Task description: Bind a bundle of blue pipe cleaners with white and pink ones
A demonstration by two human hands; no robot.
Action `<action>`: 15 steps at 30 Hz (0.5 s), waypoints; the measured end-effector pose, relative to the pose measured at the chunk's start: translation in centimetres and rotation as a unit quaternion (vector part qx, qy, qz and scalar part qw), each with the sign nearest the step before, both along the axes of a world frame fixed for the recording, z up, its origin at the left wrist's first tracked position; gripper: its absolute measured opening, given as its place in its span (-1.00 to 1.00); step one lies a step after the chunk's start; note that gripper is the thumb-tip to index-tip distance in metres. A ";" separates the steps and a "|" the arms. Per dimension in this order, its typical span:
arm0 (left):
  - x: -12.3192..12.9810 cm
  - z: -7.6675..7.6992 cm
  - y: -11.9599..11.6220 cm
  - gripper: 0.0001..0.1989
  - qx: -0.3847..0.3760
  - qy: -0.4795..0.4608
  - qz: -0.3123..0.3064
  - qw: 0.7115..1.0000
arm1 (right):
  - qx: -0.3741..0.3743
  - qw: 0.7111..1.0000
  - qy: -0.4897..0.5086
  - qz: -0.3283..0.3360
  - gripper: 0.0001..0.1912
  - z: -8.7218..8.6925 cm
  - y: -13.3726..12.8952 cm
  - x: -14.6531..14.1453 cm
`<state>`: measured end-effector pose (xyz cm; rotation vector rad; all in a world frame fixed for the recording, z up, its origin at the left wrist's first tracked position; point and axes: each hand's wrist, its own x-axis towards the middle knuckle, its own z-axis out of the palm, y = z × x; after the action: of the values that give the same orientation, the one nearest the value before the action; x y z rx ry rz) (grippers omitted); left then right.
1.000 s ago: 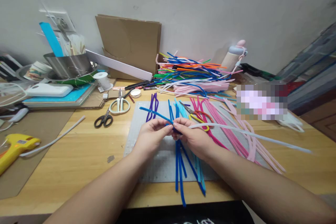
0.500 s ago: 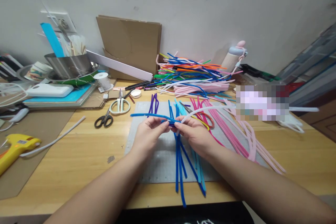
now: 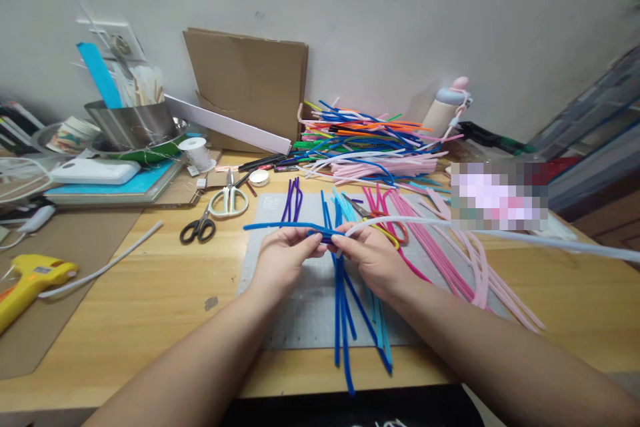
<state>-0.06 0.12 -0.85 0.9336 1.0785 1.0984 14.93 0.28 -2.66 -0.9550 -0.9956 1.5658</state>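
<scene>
Between my hands, above the grey cutting mat (image 3: pixel 310 307), is a blue pipe cleaner (image 3: pixel 275 225) with a folded section at the middle. My left hand (image 3: pixel 285 253) pinches it, its free end sticking out to the left. My right hand (image 3: pixel 370 253) is closed on its other side and also grips a white pipe cleaner (image 3: pixel 415 220), which runs far out to the right. How the two join is hidden by my fingers. Several loose blue pipe cleaners (image 3: pixel 345 333) lie below my hands, with light blue ones (image 3: pixel 380 327) beside them.
Scissors with red and yellow handles (image 3: pixel 395 227) lie behind my right hand, pink pipe cleaners (image 3: pixel 435 247) to its right. White-handled scissors (image 3: pixel 229 200) and black-handled scissors (image 3: pixel 199 229) sit left of the mat. A yellow glue gun (image 3: pixel 35 280) lies far left; a coloured pile (image 3: pixel 370 140) stands behind.
The white pipe cleaner's far end has swung lower and now reaches the right edge of view. The blue one's left end has dipped slightly. Both hands stay nearly in place.
</scene>
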 end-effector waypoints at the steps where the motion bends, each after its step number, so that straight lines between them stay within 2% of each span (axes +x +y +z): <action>1: 0.0 0.0 0.0 -0.83 0.000 0.001 0.000 1.000 | 0.004 1.000 -0.003 0.004 -0.82 0.1 0.0 0.0; 8: 0.1 -0.3 -0.1 -0.82 0.004 0.002 -0.022 1.000 | 0.046 0.997 -0.048 0.046 -0.84 0.8 -0.6 0.0; 12: 0.4 -0.3 -0.1 -0.79 0.016 -0.029 0.000 0.999 | 0.036 0.996 -0.084 0.014 -0.82 0.8 -0.6 0.0; 15: 0.4 -0.2 -0.1 -0.80 0.010 -0.041 0.015 0.999 | 0.025 0.998 -0.065 0.007 -0.83 0.7 -0.5 -0.1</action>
<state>0.38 -0.02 -1.08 0.8835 1.0192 1.1639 14.88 -0.22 -2.01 -1.0277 -1.1285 1.4992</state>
